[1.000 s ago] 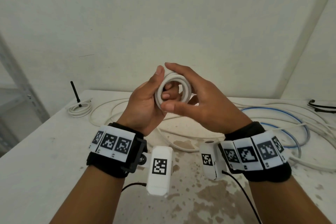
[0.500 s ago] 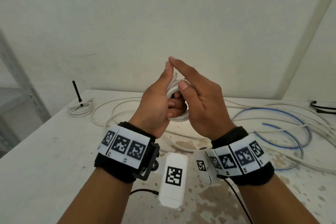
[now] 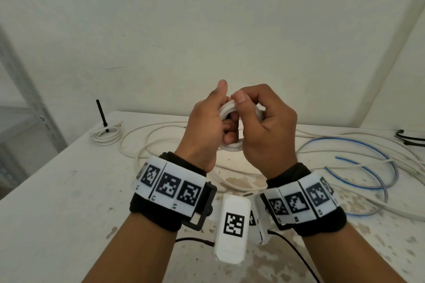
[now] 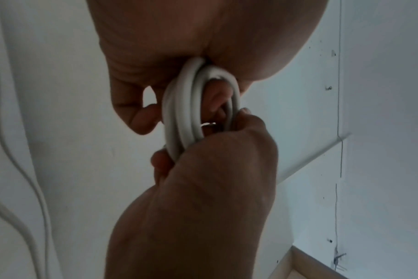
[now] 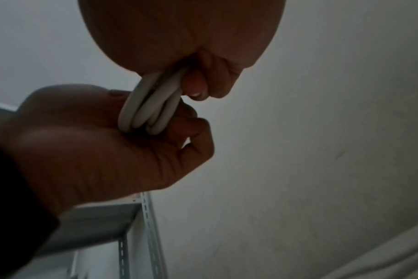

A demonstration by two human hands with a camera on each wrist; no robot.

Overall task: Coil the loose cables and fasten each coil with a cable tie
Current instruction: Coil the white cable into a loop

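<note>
A small white cable coil (image 3: 231,147) is held up above the table between both hands. My left hand (image 3: 207,122) grips its left side, thumb raised over the top and fingers curled through the loop. My right hand (image 3: 262,124) grips the right side, thumb pressing on the top strands. The left wrist view shows the coil (image 4: 179,113) edge-on, several turns side by side, with the right hand's fingers (image 4: 210,160) wrapped round its far end. The same coil (image 5: 143,113) is pinched between both hands in the right wrist view. No cable tie shows at the hands.
A tied white coil (image 3: 106,137) with an upright black tie (image 3: 101,114) lies at the table's back left. Loose white cables (image 3: 161,130) and a blue cable (image 3: 358,169) sprawl behind and right of the hands. Black ties (image 3: 411,139) lie far right. A metal shelf (image 3: 27,89) stands left.
The right hand's straight fingers have curled round the coil. The hands have closed in on each other, and the coil has turned from facing me to nearly hidden between them.
</note>
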